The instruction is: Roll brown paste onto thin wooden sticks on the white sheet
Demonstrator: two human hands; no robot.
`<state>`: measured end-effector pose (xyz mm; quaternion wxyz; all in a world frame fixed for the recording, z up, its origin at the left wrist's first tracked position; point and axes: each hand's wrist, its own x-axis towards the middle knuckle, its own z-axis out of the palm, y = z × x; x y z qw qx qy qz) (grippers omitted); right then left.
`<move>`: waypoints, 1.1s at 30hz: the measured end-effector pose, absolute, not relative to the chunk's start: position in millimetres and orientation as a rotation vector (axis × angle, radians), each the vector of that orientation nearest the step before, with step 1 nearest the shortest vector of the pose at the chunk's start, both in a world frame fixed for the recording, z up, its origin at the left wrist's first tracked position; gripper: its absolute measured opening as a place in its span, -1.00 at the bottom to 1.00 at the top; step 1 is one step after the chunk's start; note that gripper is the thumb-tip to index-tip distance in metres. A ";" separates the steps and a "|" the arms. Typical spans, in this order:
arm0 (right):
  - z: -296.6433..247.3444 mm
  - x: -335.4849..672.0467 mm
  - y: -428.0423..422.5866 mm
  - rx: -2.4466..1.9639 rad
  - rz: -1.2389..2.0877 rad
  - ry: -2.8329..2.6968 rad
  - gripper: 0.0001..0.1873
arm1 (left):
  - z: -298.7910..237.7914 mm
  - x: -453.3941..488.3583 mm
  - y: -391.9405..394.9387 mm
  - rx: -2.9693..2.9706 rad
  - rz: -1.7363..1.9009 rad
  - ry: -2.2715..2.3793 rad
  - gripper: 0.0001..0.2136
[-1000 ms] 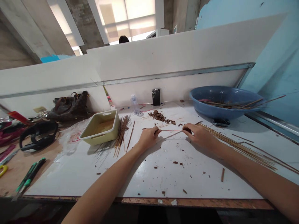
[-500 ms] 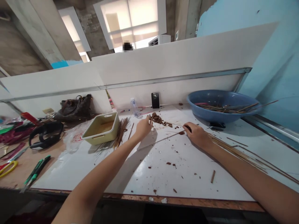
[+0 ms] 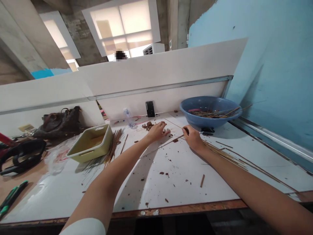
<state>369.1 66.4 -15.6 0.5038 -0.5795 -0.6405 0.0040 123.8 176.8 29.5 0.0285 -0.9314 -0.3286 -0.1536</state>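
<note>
Your right hand [image 3: 193,137], in front of the blue basin [image 3: 210,122] and to its left, pinches a thin stick [image 3: 174,123] that slants away leftward from the grip; the held end is hidden in your grasp. Farther left of the basin, your left hand [image 3: 157,131] is loosely spread, partly covering brown fragments [image 3: 148,125]; whether it touches them is unclear.

Sticks [image 3: 212,114] in basin [image 3: 205,122], phone [image 3: 150,109] left

No readable txt, red print [image 3: 64,154] on plastic bag [image 3: 54,160] too blurry, btl [image 3: 128,117] mkgs illegible
</note>
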 end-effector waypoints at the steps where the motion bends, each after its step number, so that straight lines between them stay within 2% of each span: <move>1: -15.2 369.6 66.5 -1.400 0.007 -1.544 -0.76 | 26.3 127.6 177.2 -2.929 -0.466 -0.956 -0.61; 5: -13.1 370.6 66.2 -1.376 0.012 -1.580 -0.75 | 23.5 124.1 183.8 -3.072 -0.410 -0.947 -0.74; 11: -15.0 369.3 67.7 -1.364 0.036 -1.595 -0.75 | 31.7 87.8 188.6 -2.915 -0.379 -1.042 -0.77; 15: -15.4 367.2 67.2 -1.356 0.047 -1.615 -0.74 | 28.7 76.3 179.4 -2.434 -0.552 -1.521 -0.68; 19: -14.1 365.5 65.6 -1.367 0.064 -1.605 -0.76 | 24.2 81.4 175.8 -2.273 -0.464 -2.004 -0.55; 23: -14.9 365.1 65.6 -1.374 0.066 -1.603 -0.77 | 24.4 91.7 180.9 -2.332 -0.431 -2.100 -0.27; 26: -17.3 365.4 66.6 -1.384 0.065 -1.610 -0.77 | 25.2 100.0 185.6 -2.368 -0.480 -2.042 -0.20; 28: -18.4 365.3 67.0 -1.389 0.070 -1.615 -0.77 | 25.2 104.5 189.0 -2.386 -0.458 -1.987 -0.22; 33: -16.9 362.6 65.1 -1.394 0.069 -1.625 -0.79 | 24.4 108.3 199.2 -2.420 -0.270 -1.944 -0.44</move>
